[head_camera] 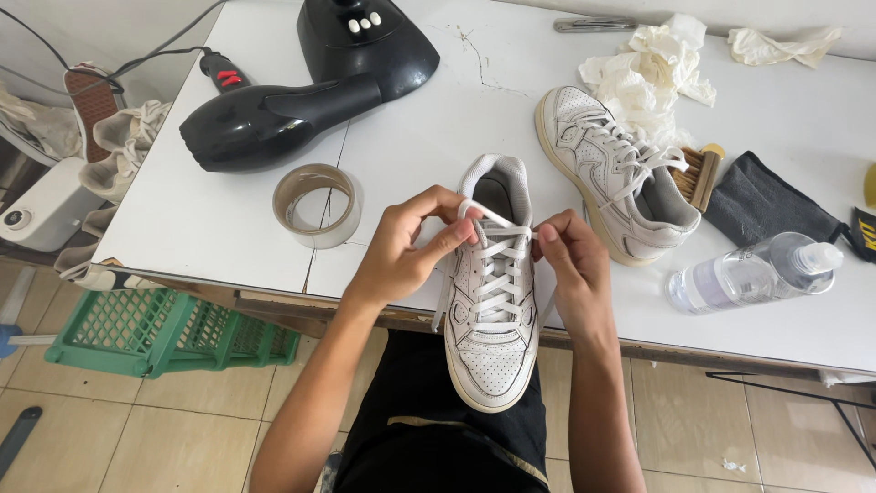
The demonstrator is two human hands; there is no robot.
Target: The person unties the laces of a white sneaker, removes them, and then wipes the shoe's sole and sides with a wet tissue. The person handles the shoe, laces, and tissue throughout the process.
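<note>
1. The shoe (493,310) lies over the table (228,228) front edge, its toe sticking out past it above the lap.
2. The left hand (401,251) and right hand (575,265) each pinch the flat white lace (493,217) near the top.
3. The shoe is white with tiny toe holes.
4. A round tape roll (318,205), a shiny black dryer (265,119) and a second shoe (616,173) sit near, with bare table between.

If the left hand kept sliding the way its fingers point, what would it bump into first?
The left hand points rightward across the white sneaker, pinching its top lace. Going straight on, it would probably meet the right hand at the other side of the lacing first.
</note>
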